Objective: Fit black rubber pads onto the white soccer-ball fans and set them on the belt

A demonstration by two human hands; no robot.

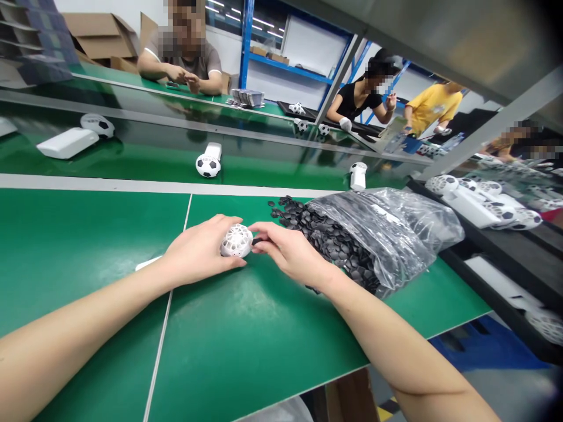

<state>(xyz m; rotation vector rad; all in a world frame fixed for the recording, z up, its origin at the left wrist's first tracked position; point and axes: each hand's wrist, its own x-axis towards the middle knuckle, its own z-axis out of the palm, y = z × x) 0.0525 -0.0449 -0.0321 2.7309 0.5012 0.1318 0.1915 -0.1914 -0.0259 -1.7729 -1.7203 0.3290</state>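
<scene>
My left hand (197, 249) wraps round a white device with a ball-shaped head (237, 241) full of openwork holes. The end of its white handle (148, 263) shows past my wrist; the rest is covered by my hand. Between the thumb and fingertips of my right hand (284, 249) is a small black piece (256, 241), close to the right side of the ball head. Whether it touches the ball I cannot tell. Right of that hand, a heap of black pieces (334, 237) spills from a clear plastic bag (400, 228) on the green table (246, 346).
Beyond the pale strip, devices with black-patched ball heads (208, 165) lie on a green belt (272, 161). A black tray (497, 258) with white devices (479, 202) stands at the right. Several people sit across the line. A slanted metal post (341, 79) rises behind.
</scene>
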